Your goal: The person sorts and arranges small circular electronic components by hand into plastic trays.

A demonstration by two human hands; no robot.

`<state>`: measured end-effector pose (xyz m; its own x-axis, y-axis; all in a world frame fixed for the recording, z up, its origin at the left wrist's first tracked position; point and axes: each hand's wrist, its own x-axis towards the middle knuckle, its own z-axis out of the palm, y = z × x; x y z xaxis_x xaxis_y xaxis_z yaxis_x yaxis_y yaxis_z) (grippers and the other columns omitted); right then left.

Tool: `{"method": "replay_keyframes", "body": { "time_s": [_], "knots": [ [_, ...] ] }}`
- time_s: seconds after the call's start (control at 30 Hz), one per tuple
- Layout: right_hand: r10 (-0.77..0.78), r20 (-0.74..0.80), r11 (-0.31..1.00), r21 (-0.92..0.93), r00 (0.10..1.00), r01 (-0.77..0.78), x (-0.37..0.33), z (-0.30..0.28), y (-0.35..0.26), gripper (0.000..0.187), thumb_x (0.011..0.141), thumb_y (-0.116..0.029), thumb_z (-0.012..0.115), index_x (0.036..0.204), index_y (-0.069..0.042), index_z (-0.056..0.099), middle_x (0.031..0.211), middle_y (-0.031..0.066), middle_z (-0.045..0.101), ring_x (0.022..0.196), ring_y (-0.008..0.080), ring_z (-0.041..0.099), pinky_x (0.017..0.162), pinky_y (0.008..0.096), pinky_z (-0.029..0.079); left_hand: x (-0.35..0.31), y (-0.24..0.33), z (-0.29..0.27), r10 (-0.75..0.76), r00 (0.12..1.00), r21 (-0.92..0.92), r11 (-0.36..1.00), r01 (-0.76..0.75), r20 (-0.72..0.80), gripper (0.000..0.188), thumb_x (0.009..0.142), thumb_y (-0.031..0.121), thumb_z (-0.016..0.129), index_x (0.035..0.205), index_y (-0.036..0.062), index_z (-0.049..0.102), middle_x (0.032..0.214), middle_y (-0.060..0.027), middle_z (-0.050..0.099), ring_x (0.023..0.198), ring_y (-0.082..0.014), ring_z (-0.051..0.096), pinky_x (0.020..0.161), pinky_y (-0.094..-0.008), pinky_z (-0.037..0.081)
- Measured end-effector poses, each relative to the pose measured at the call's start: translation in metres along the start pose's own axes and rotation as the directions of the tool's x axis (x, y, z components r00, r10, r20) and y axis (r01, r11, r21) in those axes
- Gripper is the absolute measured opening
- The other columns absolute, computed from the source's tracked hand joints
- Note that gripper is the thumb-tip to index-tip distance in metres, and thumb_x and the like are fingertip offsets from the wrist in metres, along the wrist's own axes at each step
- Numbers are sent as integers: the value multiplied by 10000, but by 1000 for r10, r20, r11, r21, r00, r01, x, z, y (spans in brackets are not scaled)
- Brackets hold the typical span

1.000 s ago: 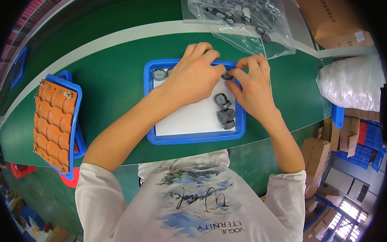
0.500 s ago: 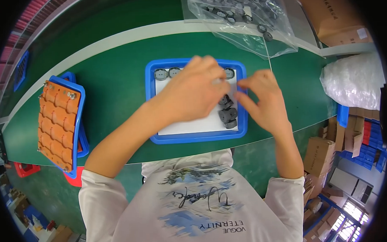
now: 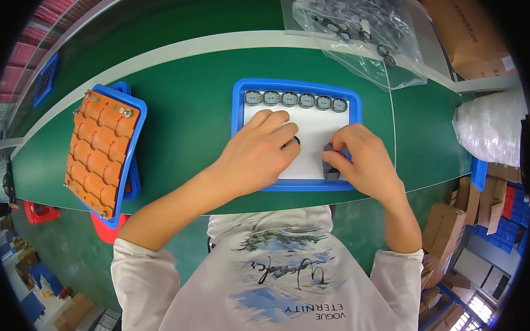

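A blue tray (image 3: 312, 186) lined with a white sheet (image 3: 311, 126) lies on the green table. Along its far side runs a row of several round grey plastic parts (image 3: 289, 98), spaced side by side. My left hand (image 3: 258, 149) is over the tray's left half, fingers curled round a small dark plastic part (image 3: 297, 140) that mostly hides behind them. At the right side, my right hand (image 3: 364, 159) closes thumb and fingers on a grey plastic part in a small cluster of loose grey parts (image 3: 331, 171); the fingers cover much of that cluster.
To the left, an orange moulded plate (image 3: 101, 151) with metal studs rests tilted on stacked blue trays (image 3: 136, 135). A clear bag of grey parts (image 3: 353, 28) lies at the far right. Beyond the right end are a cardboard box (image 3: 476, 35) and a translucent plastic bag (image 3: 490, 125).
My hands have drawn back from the far right of the tray, uncovering the row. The left moved nearer and leftward within the tray; the right came down onto the loose parts. The view shifted slightly.
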<state>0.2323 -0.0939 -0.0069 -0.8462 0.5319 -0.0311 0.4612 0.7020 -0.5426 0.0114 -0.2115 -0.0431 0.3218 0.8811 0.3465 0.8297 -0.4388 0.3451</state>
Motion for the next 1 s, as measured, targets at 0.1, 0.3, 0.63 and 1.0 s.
{"method": "replay_keyframes", "body": {
  "time_s": [0.1, 0.3, 0.63, 1.0],
  "knots": [
    [2, -36, 999, 50, 999, 0, 10, -4, -11, 244, 804, -95, 785, 857, -15, 560, 884, 110, 631, 764, 299, 594, 680, 390, 495, -14, -5, -13, -52, 998, 77, 996, 55, -46, 130, 723, 60, 691, 837, 0, 679, 1159, -142, 629, 1203, -359, 533, 958, -478, 449],
    [-220, -67, 959, 170, 973, 229, 50, 23, -30, 213, 813, -66, 766, 880, -16, 570, 909, 106, 609, 759, 299, 615, 691, 381, 514, -25, -16, -26, -193, 967, 150, 964, 218, -164, 82, 727, 32, 682, 798, -8, 678, 1214, -181, 613, 1264, -407, 491, 1022, -514, 416],
    [-328, 137, 926, 244, 935, 289, 38, 25, -45, 162, 793, -50, 755, 946, -35, 705, 1021, 85, 643, 932, 282, 612, 814, 387, 511, -31, -29, -20, -230, 956, 84, 965, 248, -182, 142, 745, 56, 754, 870, 35, 690, 1258, -148, 589, 1291, -409, 468, 1019, -523, 407],
    [-343, -80, 939, -44, 936, 340, 77, 48, -26, 163, 780, -5, 740, 937, -45, 728, 860, 70, 599, 832, 271, 559, 742, 372, 480, -26, -41, -11, -242, 938, 38, 965, 259, -249, 180, 736, 66, 776, 901, 42, 708, 1254, -129, 590, 1301, -395, 462, 1030, -525, 401]
  ]
}}
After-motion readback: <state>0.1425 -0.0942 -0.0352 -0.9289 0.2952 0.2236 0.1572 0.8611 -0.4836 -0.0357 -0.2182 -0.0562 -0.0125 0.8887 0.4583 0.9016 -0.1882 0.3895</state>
